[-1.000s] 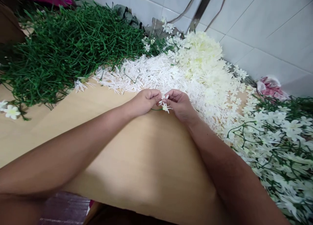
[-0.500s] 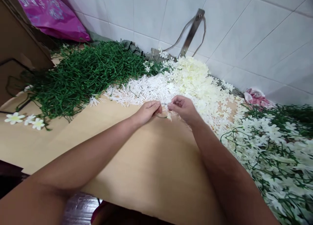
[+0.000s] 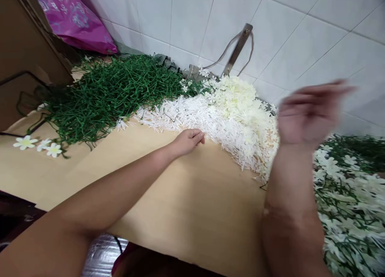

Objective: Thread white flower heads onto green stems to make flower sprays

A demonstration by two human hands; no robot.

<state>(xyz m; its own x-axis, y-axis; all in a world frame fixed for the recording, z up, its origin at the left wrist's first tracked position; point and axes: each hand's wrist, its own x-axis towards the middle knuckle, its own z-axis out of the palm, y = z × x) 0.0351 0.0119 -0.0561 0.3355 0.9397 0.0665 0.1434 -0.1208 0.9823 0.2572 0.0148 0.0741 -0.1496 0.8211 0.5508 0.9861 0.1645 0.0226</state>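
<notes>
My left hand (image 3: 190, 141) is closed low over the board (image 3: 186, 196), at the near edge of a heap of thin white pieces (image 3: 192, 113); whatever its fingers may pinch is hidden. Raised at the right, my right hand (image 3: 311, 112) is blurred by motion, and its fingers cannot be made out well. It is in front of the tiled wall, above a pile of white flowers on green stems (image 3: 349, 196). Pale yellow-white petals (image 3: 237, 94) lie heaped behind the thin white pieces.
Green stems (image 3: 120, 92) form a big pile at the back left. Several white flowers (image 3: 25, 142) lie at the far left. A pink bag (image 3: 78, 24) and cardboard (image 3: 33, 40) stand behind. A metal strip (image 3: 239, 48) leans against the tiled wall (image 3: 192, 20).
My right hand has left my left hand and swung up to the right. The small stem and pale flower piece at my fingers no longer show. My left hand stays closed over the board.
</notes>
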